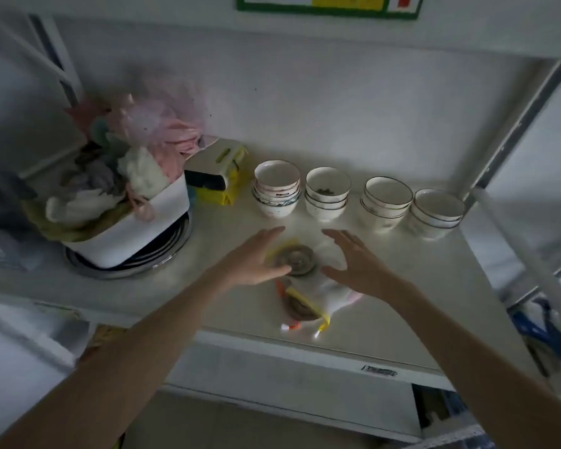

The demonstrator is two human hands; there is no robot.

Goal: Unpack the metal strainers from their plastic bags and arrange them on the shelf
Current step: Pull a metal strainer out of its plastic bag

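Two round metal strainers in clear plastic bags with yellow edges lie on the white shelf (402, 286). The upper strainer (297, 259) sits between my two hands. The lower bagged strainer (300, 307) lies nearer the shelf's front edge, with an orange strip on its bag. My left hand (256, 257) hovers with fingers spread just left of the upper strainer, its thumb at the strainer's edge. On the right, over loose plastic, my right hand (353, 262) is open too. Neither hand holds anything.
Several stacks of white bowls (327, 192) line the back of the shelf. A white tub of crumpled bags (123, 202) stands on metal plates at the left, beside a yellow and black box (217, 176). A slanted metal frame post (515, 124) rises at the right.
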